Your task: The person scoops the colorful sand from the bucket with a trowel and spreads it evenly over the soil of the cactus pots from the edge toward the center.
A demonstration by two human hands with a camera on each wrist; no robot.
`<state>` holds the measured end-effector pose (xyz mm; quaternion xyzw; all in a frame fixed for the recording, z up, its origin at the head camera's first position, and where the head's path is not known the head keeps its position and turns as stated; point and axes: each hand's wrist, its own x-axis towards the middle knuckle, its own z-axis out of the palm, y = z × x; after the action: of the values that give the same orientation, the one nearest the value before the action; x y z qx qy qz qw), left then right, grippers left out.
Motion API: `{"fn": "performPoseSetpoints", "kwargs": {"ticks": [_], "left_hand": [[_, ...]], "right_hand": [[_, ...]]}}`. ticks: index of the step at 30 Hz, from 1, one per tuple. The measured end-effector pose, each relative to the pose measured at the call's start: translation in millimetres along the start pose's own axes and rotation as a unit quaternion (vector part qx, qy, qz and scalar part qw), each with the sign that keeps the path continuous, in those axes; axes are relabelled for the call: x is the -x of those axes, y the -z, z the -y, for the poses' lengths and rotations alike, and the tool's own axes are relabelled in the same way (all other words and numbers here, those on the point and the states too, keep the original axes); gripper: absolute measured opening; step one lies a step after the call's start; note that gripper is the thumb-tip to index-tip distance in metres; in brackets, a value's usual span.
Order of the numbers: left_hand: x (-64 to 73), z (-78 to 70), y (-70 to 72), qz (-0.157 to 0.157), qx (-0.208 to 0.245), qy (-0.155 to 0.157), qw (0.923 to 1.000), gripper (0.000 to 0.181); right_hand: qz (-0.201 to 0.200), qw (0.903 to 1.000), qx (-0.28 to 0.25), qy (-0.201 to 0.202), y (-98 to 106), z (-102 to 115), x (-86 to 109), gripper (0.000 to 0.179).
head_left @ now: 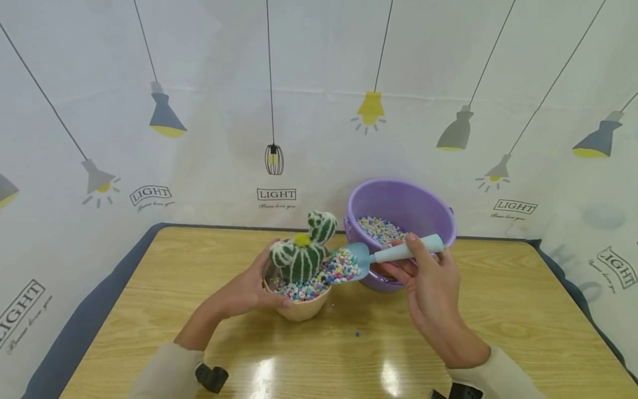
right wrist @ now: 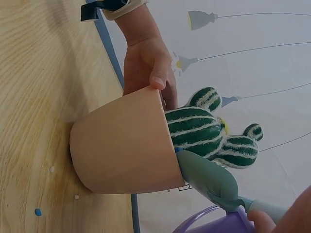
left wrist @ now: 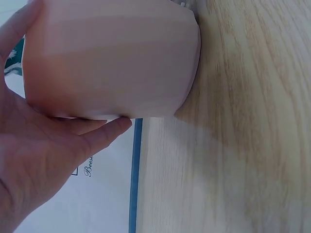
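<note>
A tan flower pot (head_left: 301, 311) stands on the table with a green, white-striped cactus (head_left: 301, 265) and colourful pebbles (head_left: 305, 289) inside. My left hand (head_left: 251, 285) grips the pot's left side, its thumb at the front rim and fingers around the far side. In my right hand (head_left: 436, 291) is the pale handle of a small blue trowel (head_left: 366, 257), heaped with the same pebbles. The trowel's tip rests at the pot's right rim, close beside the cactus, as the trowel blade (right wrist: 211, 177) in the right wrist view also shows.
Behind the trowel stands a purple bucket (head_left: 428, 208) partly filled with pebbles. A few stray pebbles, one of them a blue pebble (head_left: 357, 334), lie on the wooden table (head_left: 199, 266). A lamp-printed cloth (head_left: 214, 138) hangs along the table's back edge.
</note>
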<state>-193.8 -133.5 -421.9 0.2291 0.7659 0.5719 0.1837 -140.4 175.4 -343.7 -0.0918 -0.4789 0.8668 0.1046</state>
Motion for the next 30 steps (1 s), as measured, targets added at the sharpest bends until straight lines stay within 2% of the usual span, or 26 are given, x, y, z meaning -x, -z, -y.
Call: {"fn": "performPoseSetpoints", "kwargs": {"ticks": [8, 17, 24, 30], "left_hand": [[-1.1, 0.9, 2.3, 0.012, 0.009, -0.005, 0.9999, 0.114], [-2.3, 1.5, 6.1, 0.027, 0.001, -0.011, 0.9996, 0.113], [-2.4, -0.7, 9.7, 0.021, -0.010, 0.004, 0.9997, 0.113], [-1.8, -2.0, 12.3, 0.029, -0.021, 0.002, 0.9994, 0.113]], "right_hand": [[-0.011, 0.9999, -0.001, 0.010, -1, 0, -3.0, 0.040], [0.001, 0.9997, 0.007, 0.023, -1, 3, -6.0, 0.037], [-0.002, 0.9992, 0.007, 0.039, -7, 6, -9.3, 0.034], [-0.006, 0.9990, 0.012, 0.043, -10, 4, -10.9, 0.032]]}}
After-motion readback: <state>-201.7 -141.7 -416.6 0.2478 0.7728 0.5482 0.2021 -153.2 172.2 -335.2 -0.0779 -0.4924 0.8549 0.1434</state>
